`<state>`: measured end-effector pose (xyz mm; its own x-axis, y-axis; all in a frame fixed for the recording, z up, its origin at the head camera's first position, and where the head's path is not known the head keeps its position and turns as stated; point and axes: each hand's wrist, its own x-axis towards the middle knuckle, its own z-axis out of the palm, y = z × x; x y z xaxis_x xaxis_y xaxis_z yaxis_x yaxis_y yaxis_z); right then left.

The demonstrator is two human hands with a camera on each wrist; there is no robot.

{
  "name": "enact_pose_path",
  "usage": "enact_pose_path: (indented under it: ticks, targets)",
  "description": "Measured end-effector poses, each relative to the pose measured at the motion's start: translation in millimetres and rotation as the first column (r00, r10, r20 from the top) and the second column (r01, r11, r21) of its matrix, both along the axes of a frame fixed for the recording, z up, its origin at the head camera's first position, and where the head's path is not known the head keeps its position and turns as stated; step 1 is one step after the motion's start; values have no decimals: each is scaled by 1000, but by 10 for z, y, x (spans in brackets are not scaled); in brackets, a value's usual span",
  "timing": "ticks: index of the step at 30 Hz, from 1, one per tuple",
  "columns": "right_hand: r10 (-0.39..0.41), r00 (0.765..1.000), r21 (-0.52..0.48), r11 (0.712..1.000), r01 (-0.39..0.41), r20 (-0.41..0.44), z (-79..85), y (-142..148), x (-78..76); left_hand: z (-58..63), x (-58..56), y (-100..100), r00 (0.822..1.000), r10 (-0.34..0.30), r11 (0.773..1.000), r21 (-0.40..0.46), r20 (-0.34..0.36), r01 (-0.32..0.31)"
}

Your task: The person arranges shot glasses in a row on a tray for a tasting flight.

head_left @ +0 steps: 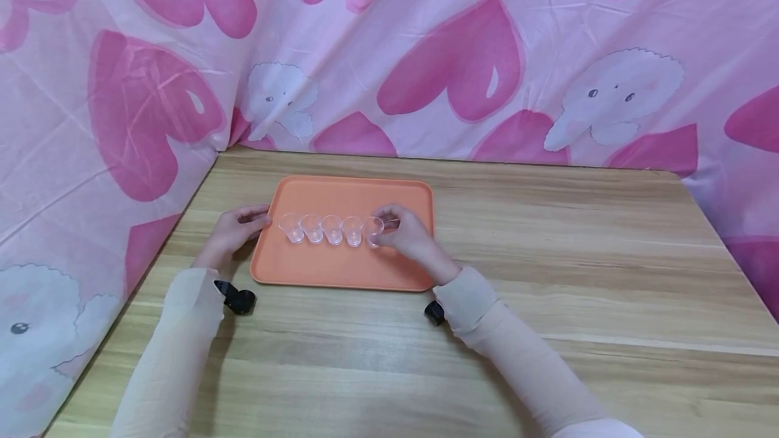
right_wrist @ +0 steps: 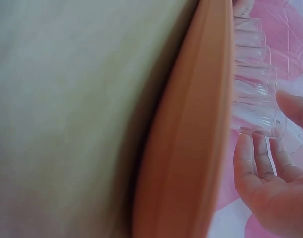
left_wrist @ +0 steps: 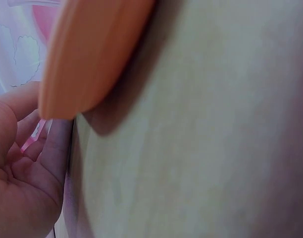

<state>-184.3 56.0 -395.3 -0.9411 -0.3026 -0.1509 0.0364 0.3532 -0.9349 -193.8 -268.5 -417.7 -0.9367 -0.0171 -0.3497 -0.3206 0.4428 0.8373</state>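
On an orange tray (head_left: pixel 341 270) stands a row of several small clear plastic cups (head_left: pixel 331 230), side by side. My right hand (head_left: pixel 406 232) is at the right end of the row and pinches the end cup (head_left: pixel 372 230) between thumb and fingers. In the right wrist view the fingertips (right_wrist: pixel 245 141) lie against this cup's side, with the thumb near its rim. At the tray's left edge is my left hand (head_left: pixel 234 230), its relaxed thumb and fingers touching the rim. The left wrist view has the thumb (left_wrist: pixel 25 101) right at the tray edge (left_wrist: pixel 87 64).
The tray lies on a wood-grain table (head_left: pixel 578 255). A pink curtain (head_left: pixel 456 53) with hearts and white cartoon animals hangs along the table's back and sides. A black wrist device (head_left: pixel 239 299) sits at the left cuff, another (head_left: pixel 435 313) at the right.
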Motion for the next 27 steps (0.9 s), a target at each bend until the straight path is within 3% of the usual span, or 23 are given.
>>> enact_pose_path:
  ticks: [27]
  targets:
    - [36, 999, 41, 999, -35, -17, 16, -6, -13, -14, -14, -10, 1000, -2, 1000, -20, 4, 2]
